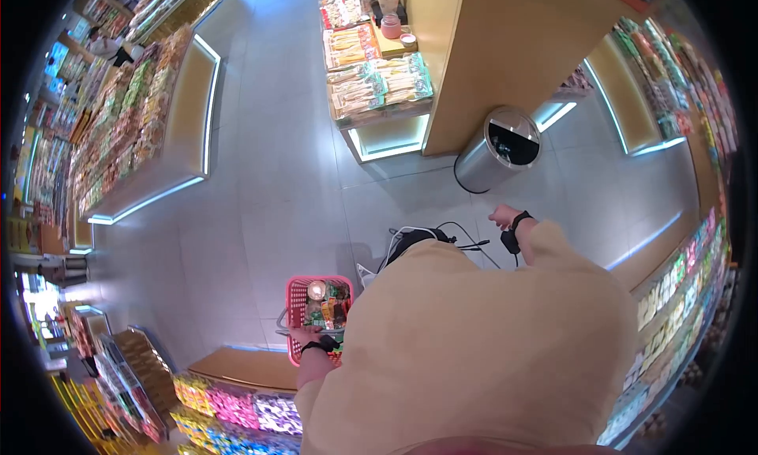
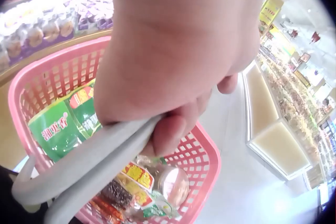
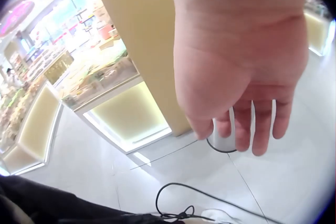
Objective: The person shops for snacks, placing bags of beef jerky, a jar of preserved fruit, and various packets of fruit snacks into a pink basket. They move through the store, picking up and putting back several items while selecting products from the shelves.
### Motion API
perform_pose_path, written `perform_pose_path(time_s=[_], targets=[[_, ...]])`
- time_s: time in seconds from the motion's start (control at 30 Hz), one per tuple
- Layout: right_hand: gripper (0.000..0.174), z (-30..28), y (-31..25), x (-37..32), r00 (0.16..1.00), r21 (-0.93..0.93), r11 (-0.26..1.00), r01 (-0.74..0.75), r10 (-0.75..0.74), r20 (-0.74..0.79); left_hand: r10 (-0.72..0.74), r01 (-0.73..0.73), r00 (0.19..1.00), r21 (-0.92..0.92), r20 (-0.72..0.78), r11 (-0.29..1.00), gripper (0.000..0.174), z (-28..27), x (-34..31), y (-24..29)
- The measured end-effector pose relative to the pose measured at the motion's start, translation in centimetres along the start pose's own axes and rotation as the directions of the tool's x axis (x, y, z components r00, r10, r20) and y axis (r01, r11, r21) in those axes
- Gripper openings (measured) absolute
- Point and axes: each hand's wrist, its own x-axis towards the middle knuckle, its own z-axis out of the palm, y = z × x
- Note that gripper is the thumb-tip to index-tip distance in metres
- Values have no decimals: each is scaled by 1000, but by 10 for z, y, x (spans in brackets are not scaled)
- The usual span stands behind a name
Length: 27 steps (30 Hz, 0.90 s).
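The left hand (image 1: 306, 336) (image 2: 176, 61) grips the paired grey handles (image 2: 100, 161) of a pink plastic basket (image 1: 296, 297) (image 2: 205, 153). Inside the basket are green packets (image 2: 55, 129), a round clear-lidded tub (image 2: 173, 183) and several colourful packaged snacks. In the head view the basket hangs at the person's left side. The right hand (image 1: 505, 216) (image 3: 241, 77) hangs in the air on the other side with nothing in it, its fingers loosely extended in the right wrist view. A dark strap circles each wrist.
A steel bin (image 1: 482, 161) stands by a tan pillar (image 1: 505, 60) ahead. Shelves of packaged goods (image 1: 126, 131) line the left, the right and the near side, where bright packets (image 1: 237, 408) lie. Cables (image 1: 466, 246) hang at the person's front. Grey tiled floor (image 1: 268, 163) runs between the stands.
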Motion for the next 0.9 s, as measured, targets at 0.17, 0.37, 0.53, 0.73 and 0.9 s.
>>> perform_pose_path(time_s=[0.17, 0.37, 0.53, 0.73, 0.9], targets=[[39, 65, 15, -35, 991, 160, 985, -68, 84, -100, -9, 2, 999, 143, 45, 990, 42, 59, 7, 70], [50, 112, 14, -52, 970, 403, 891, -209, 241, -29, -125, 51, 965, 307, 229, 950, 46, 109, 113, 139], [56, 117, -20, 6, 945, 587, 784, -199, 312, -97, -98, 34, 982, 364, 159, 931, 46, 177, 121, 212], [53, 43, -176, 90, 983, 678, 730, 87, 46, -176, -17, -63, 980, 394, 196, 917, 54, 288, 121, 292], [49, -22, -278, 124, 978, 715, 668, 206, -147, -144, -22, -113, 957, 441, 289, 890, 59, 376, 116, 326]])
